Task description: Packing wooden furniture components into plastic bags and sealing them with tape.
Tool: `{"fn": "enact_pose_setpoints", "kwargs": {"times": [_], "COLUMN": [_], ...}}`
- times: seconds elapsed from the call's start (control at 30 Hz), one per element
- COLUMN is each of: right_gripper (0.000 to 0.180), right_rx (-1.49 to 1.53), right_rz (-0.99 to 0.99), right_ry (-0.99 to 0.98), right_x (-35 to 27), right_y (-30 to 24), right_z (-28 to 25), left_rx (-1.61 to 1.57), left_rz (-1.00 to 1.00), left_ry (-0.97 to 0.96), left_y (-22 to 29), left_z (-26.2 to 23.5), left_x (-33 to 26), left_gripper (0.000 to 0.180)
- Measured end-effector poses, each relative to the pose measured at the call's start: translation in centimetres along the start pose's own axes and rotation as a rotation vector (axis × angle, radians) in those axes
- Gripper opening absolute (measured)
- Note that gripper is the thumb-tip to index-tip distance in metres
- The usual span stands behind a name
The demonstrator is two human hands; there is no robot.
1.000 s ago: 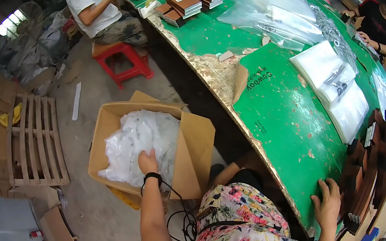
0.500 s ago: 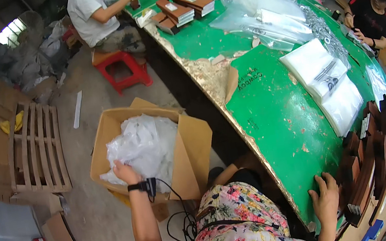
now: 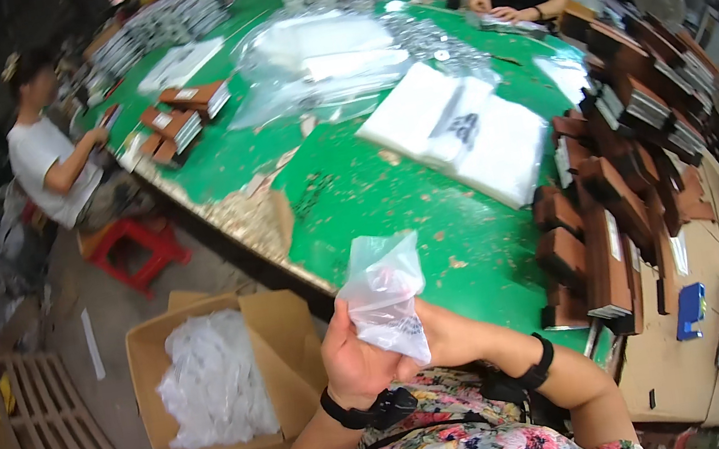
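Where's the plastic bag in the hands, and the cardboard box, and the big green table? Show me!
plastic bag [image 3: 385, 290]: head view, on the middle of its see-through side.
cardboard box [image 3: 281, 336]: head view, on its flap at the right.
green table [image 3: 350, 193]: head view, on a bare part of its top.

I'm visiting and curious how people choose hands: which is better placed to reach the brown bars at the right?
Probably the right hand: it is nearer the brown bars. The left hand is farther off, beyond the right. Both are at the plastic bag.
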State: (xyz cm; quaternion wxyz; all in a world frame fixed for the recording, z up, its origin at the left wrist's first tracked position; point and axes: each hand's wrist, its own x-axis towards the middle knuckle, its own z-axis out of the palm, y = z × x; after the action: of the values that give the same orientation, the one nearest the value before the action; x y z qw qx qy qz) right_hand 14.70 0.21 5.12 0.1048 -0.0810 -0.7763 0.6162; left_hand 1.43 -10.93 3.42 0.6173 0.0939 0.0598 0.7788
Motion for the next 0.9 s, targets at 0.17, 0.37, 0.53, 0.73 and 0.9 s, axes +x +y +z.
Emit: {"fn": "enact_pose_setpoints", "kwargs": {"times": [0.17,0.37,0.53,0.73,0.9], "right_gripper": [0.107,0.076,0.063,0.035,0.013], "right_rx": [0.626,-0.388,-0.989,-1.242,-1.044], "right_rz": [0.052,0.108,0.286,0.045,0.021], "right_ry": [0.151,0.654,0.464,0.306,0.311], "right_x": [0.3,-1.2,-2.3,-3.0,-5.3], "right_y": [0.0,-1.6,-1.8,0.7,0.9], "right_z": [-2.2,-4.8,-5.5,-4.7,-3.9], "left_rx": [-0.177,0.576,1.190,2.211,2.378], "left_rz": [-0.074,0.317,0.577,0.717,0.002], "left_ry": [0.023,0.352,0.412,-0.390,-0.479], "left_y": [-0.8,-0.5,0.2,1.1,1.6], "left_z": [-0.3,-2.4,-5.1,-0.8,-3.6], "left_x": [3.6,5.3,3.2,2.9,5.8], "left_gripper": [0.051,0.038,0.035,0.037,0.060]}}
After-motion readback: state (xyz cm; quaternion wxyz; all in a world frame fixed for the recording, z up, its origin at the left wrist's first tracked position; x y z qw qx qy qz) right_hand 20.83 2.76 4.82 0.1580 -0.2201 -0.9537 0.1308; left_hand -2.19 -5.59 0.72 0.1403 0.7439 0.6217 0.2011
